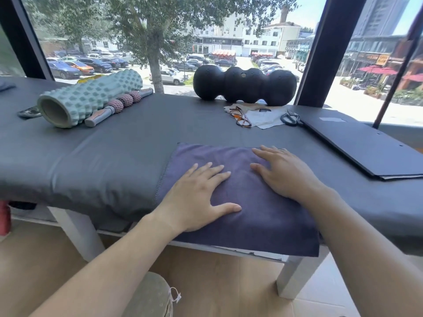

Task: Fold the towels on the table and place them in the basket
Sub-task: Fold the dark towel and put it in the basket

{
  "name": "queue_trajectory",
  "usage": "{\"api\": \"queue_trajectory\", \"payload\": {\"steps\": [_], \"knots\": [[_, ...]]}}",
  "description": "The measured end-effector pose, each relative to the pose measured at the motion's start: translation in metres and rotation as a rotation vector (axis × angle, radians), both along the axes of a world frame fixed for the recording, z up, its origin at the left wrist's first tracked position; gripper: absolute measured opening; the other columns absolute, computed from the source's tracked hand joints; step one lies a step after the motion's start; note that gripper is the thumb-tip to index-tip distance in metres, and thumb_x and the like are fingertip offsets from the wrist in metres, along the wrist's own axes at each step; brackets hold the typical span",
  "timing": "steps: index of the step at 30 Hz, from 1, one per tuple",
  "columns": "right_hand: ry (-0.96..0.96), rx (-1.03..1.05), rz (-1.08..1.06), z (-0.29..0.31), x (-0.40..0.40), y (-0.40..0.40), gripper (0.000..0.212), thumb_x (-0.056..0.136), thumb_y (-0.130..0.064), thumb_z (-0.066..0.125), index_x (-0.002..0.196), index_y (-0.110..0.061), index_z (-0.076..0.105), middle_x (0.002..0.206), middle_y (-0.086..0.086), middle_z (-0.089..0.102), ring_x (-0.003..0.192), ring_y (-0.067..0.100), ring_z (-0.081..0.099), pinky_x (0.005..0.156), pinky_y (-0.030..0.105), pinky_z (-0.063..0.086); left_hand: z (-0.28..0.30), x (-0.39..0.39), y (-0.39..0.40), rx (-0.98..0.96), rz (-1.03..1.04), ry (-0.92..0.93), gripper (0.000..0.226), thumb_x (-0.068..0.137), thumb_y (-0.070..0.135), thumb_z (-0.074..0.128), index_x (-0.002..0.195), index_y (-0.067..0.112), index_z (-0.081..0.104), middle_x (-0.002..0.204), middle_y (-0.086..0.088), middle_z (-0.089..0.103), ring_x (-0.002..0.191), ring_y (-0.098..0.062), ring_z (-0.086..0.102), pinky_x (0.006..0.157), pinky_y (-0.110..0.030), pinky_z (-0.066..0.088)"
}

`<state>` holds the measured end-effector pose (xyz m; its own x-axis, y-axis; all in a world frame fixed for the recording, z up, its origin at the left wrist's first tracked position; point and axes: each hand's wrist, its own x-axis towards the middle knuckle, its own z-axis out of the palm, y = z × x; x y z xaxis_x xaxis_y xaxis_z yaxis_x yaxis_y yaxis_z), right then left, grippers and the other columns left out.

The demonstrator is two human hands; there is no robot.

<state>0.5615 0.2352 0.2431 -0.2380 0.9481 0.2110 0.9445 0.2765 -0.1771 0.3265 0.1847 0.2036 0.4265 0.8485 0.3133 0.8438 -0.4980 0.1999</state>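
A dark purple towel point(238, 156) lies flat on the grey-covered table point(103, 156), its near edge hanging over the table's front. My left hand point(196, 195) presses flat on the towel's left half, fingers straight and spread. My right hand point(281, 172) lies flat on the towel's right half, fingers pointing left and away. Neither hand grips the cloth. No basket is in view.
At the back left lie a mint foam roller point(89, 97) and a pink massage stick point(119, 106). A black peanut-shaped roller point(245, 85) sits by the window. Glasses point(240, 116), papers, scissors point(291, 118) and a black folder point(364, 143) occupy the right.
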Motion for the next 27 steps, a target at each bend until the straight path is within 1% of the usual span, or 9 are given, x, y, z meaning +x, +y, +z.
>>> {"api": "queue_trajectory", "payload": {"steps": [2, 4, 8, 10, 13, 17, 20, 23, 27], "knots": [[0.108, 0.115, 0.062, -0.002, -0.007, -0.019, 0.043, 0.099, -0.044, 0.056, 0.139, -0.032, 0.056, 0.147, -0.010, 0.054, 0.139, 0.015, 0.041, 0.113, 0.029, 0.031, -0.006, 0.001, -0.010, 0.207, -0.141, -0.197, 0.050, 0.086, 0.059, 0.064, 0.120, 0.023, 0.070, 0.133, 0.009, 0.065, 0.129, -0.012, 0.056, 0.113, -0.035, 0.038], [0.203, 0.263, 0.177, -0.008, -0.019, -0.041, 0.023, 0.093, -0.038, 0.066, 0.113, -0.027, 0.068, 0.119, -0.011, 0.065, 0.118, 0.015, 0.051, 0.098, 0.026, 0.039, -0.014, 0.001, -0.022, 0.349, -0.229, -0.253, 0.029, 0.082, 0.045, 0.078, 0.092, 0.019, 0.073, 0.109, 0.009, 0.071, 0.106, -0.014, 0.064, 0.095, -0.032, 0.048], [0.124, 0.437, 0.330, -0.031, -0.026, -0.072, 0.020, 0.088, -0.037, 0.069, 0.086, -0.020, 0.060, 0.088, -0.007, 0.056, 0.085, 0.019, 0.051, 0.076, 0.036, 0.046, -0.033, -0.006, -0.032, 0.334, -0.250, -0.046, 0.052, 0.070, 0.044, 0.083, 0.111, 0.017, 0.068, 0.127, 0.003, 0.063, 0.125, -0.020, 0.055, 0.113, -0.039, 0.038], [0.050, 0.456, 0.360, -0.042, -0.021, -0.082, 0.027, 0.085, -0.044, 0.069, 0.091, -0.019, 0.062, 0.095, -0.005, 0.058, 0.088, 0.022, 0.053, 0.079, 0.039, 0.047, -0.039, -0.009, -0.033, 0.343, -0.218, 0.082, 0.056, 0.071, 0.033, 0.080, 0.122, 0.018, 0.063, 0.137, 0.002, 0.058, 0.137, -0.021, 0.049, 0.118, -0.046, 0.032], [-0.108, 0.359, 0.340, -0.061, -0.013, -0.098, 0.065, 0.076, -0.058, 0.070, 0.127, -0.019, 0.060, 0.127, 0.000, 0.058, 0.121, 0.024, 0.054, 0.108, 0.044, 0.041, -0.052, -0.010, -0.039, 0.389, -0.158, 0.194, 0.062, 0.078, 0.019, 0.072, 0.137, 0.019, 0.052, 0.154, -0.001, 0.046, 0.148, -0.025, 0.037, 0.119, -0.052, 0.029], [-0.337, 0.354, 0.323, -0.088, -0.006, -0.107, 0.096, 0.074, -0.027, 0.072, 0.158, -0.016, 0.029, 0.163, 0.012, 0.030, 0.152, 0.032, 0.024, 0.120, 0.056, 0.025, -0.075, -0.011, -0.047, 0.498, -0.043, 0.247, 0.077, 0.082, 0.005, 0.062, 0.154, 0.020, 0.038, 0.165, -0.007, 0.030, 0.153, -0.030, 0.024, 0.121, -0.055, 0.024], [-0.224, 0.492, 0.373, -0.093, 0.005, -0.108, 0.085, 0.077, -0.015, 0.067, 0.155, -0.013, 0.036, 0.162, 0.010, 0.032, 0.152, 0.029, 0.025, 0.118, 0.055, 0.030, -0.083, -0.012, -0.047, 0.557, -0.048, 0.221, 0.080, 0.083, -0.002, 0.055, 0.157, 0.019, 0.035, 0.165, -0.008, 0.028, 0.153, -0.032, 0.023, 0.121, -0.057, 0.023], [-0.056, 0.613, 0.417, -0.096, 0.018, -0.108, 0.065, 0.077, -0.009, 0.066, 0.141, -0.011, 0.052, 0.147, 0.011, 0.054, 0.140, 0.031, 0.048, 0.112, 0.056, 0.038, -0.078, -0.018, -0.048, 0.580, -0.158, 0.178, 0.078, 0.077, -0.008, 0.049, 0.151, 0.015, 0.046, 0.162, -0.009, 0.035, 0.151, -0.034, 0.029, 0.114, -0.066, 0.029], [0.106, 0.730, 0.429, -0.089, 0.038, -0.108, 0.038, 0.072, -0.003, 0.054, 0.109, -0.013, 0.053, 0.123, 0.012, 0.069, 0.118, 0.031, 0.065, 0.108, 0.052, 0.046, -0.061, -0.030, -0.058, 0.504, -0.286, -0.113, 0.065, 0.069, -0.008, 0.048, 0.131, 0.003, 0.064, 0.147, -0.009, 0.055, 0.143, -0.030, 0.045, 0.114, -0.063, 0.033]]}}
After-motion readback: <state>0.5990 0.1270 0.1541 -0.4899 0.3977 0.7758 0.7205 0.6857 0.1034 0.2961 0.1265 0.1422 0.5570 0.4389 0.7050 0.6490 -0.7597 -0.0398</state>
